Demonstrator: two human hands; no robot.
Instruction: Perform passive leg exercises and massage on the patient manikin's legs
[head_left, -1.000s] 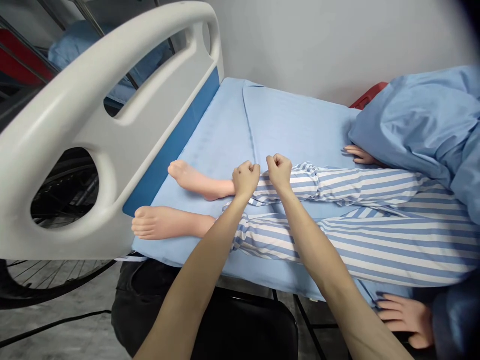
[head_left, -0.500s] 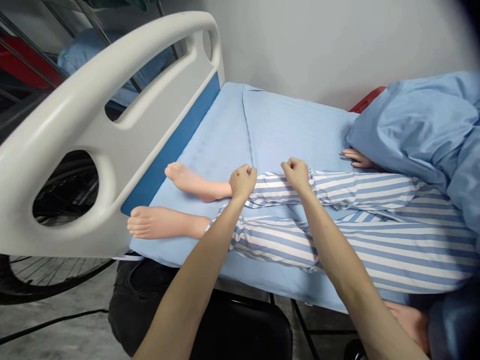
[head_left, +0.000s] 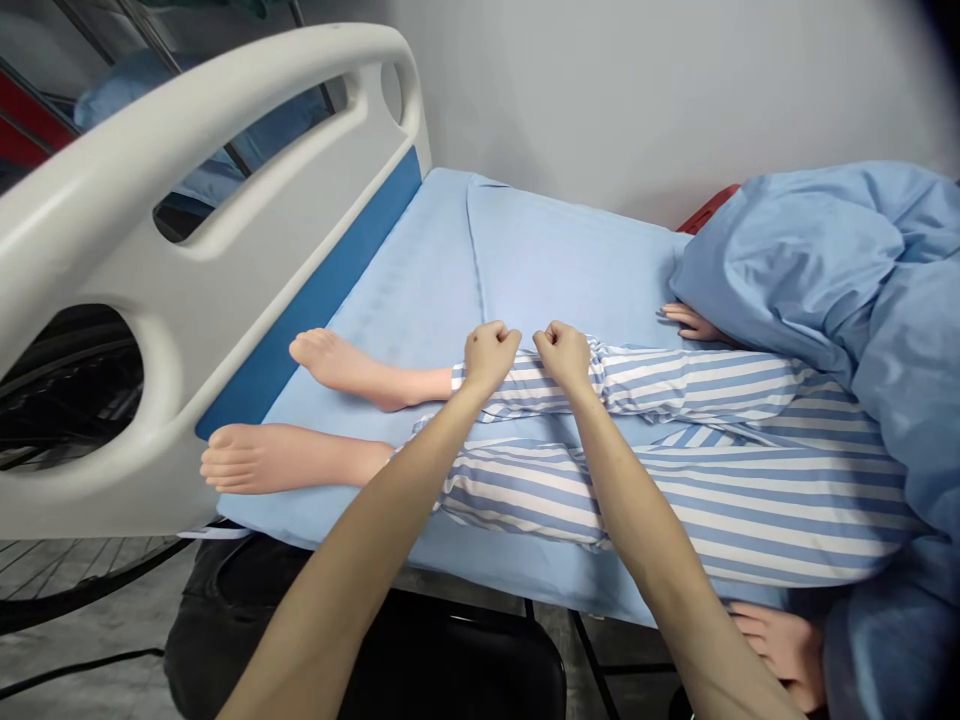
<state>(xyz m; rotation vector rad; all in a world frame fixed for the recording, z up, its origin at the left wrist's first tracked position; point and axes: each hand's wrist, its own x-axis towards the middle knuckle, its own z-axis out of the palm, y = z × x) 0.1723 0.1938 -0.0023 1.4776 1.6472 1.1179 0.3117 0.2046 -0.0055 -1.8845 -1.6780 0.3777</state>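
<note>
A manikin in blue-and-white striped trousers (head_left: 712, 380) lies on the bed, its bare feet at the left. My left hand (head_left: 490, 355) is closed in a fist over the far lower leg, just above the trouser cuff. My right hand (head_left: 564, 355) makes a fist over the same shin, a short gap to the right, knuckles up. I see nothing held in either fist; the palms are hidden. The far foot (head_left: 337, 362) points away from me, and the near foot (head_left: 277, 458) lies closer, beyond my left forearm.
A white bed end board (head_left: 292, 200) with a blue strip rises at the left. A blue quilt (head_left: 817, 240) is bunched at the right, with manikin hands (head_left: 780, 640) showing from under it. A black chair (head_left: 465, 660) stands below the bed's near edge. A wheel shows at lower left.
My left fist has moved along the shin, away from the ankle and towards my right fist, uncovering the trouser cuff. The gap between the fists is narrower. The view has shifted somewhat.
</note>
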